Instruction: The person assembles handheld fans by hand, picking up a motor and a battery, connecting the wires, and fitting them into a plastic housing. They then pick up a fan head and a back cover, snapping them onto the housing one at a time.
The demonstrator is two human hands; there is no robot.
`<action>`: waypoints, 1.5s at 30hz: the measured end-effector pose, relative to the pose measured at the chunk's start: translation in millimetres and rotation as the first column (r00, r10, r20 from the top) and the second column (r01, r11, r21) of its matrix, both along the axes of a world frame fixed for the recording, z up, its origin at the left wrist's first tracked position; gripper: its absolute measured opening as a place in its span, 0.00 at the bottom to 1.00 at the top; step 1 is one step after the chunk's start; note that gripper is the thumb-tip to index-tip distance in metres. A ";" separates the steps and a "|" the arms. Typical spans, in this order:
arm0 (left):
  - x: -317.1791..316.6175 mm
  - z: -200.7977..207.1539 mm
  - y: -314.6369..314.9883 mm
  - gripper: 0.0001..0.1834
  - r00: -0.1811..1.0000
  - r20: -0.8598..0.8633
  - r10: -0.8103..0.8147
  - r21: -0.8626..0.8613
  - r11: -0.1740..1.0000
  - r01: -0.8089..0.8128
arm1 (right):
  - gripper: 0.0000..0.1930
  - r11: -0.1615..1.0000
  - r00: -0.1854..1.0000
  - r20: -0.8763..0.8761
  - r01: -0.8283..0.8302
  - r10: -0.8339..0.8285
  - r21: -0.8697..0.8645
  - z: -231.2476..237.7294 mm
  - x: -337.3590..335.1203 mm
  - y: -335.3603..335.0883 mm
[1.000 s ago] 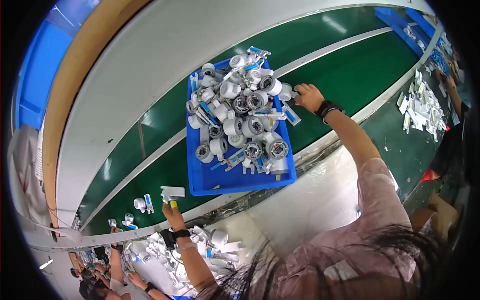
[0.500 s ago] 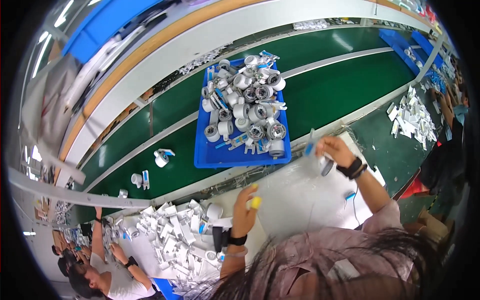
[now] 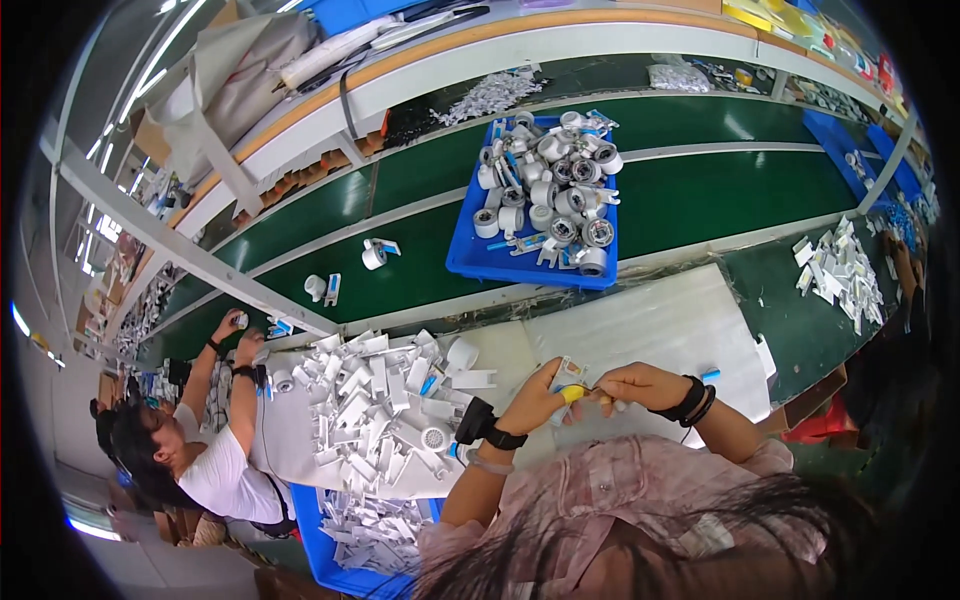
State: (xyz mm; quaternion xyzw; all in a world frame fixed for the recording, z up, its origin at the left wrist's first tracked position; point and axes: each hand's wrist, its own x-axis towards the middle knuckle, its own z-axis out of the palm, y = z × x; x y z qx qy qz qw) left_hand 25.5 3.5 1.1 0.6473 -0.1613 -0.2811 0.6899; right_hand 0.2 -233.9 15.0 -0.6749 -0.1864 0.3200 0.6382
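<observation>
Where the hands meet: left hand (image 3: 530, 400) grips a small pale part (image 3: 573, 369), mostly hidden; right hand (image 3: 642, 388) alongside, fingers bent narrow – its hold cannot be told.
Room ahead: white sheet (image 3: 660, 320) extends toward the green belt (image 3: 720, 205); blue tray (image 3: 483, 258) well apart.
Left limit: white-parts heap (image 3: 375, 395).
Change: hands were apart half a second ago – now together.

Half past four, and the fingers of the left hand (image 3: 530, 407) mask much of a small pale piece (image 3: 573, 367); whether the right hand (image 3: 645, 388) pinches it too, can't tell! Blurred dark hair (image 3: 790, 508) veils the pink shirt (image 3: 640, 480) around five. At seven, a blue bin (image 3: 318, 545) is part-hidden behind that shirt. Eleven: a blue container (image 3: 350, 12), cut by the top edge! Nine: a co-worker's piece (image 3: 240, 320), too small to tell.
</observation>
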 end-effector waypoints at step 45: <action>-66.2 -2.8 -13.0 0.17 0.951 0.081 0.298 -0.136 0.949 -0.286 | 0.12 0.837 0.357 0.857 0.527 -0.372 0.144 -13.2 -34.7 48.6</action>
